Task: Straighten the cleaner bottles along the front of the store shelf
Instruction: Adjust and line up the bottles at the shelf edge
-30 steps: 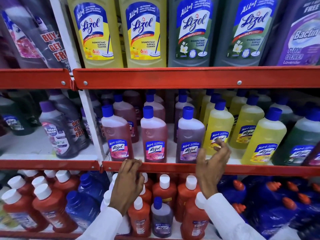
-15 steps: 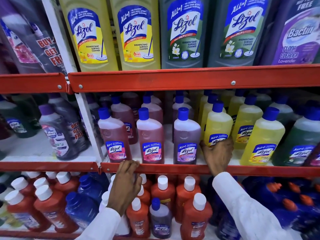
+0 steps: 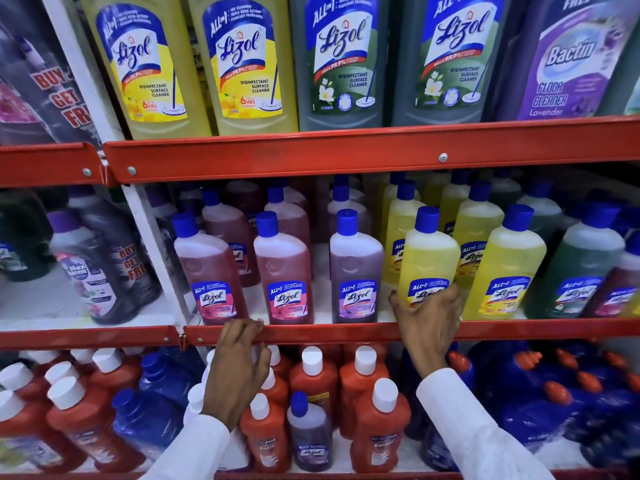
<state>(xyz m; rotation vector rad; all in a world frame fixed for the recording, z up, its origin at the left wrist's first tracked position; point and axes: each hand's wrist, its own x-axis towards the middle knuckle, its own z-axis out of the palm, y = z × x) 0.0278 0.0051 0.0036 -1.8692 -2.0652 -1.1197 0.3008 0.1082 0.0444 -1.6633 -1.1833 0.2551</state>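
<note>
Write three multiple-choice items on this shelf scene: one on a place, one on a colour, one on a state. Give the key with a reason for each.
1. Where does the left hand rest?
A. on the red middle shelf rail
B. on a top-shelf bottle
C. on a white cap below

2. What colour is the bottle under the right hand?
A. pink
B. green
C. yellow

3. How does the right hand meet that bottle?
A. hovering clear of it
B. fingers wrapped round its lower part
C. pinching its cap

Key: 1 A, the fingers curl over the rail's edge. 2 C, the yellow bottle with a blue cap stands beside the purple bottle. 3 B, thumb and fingers cover the label at its base.
</note>
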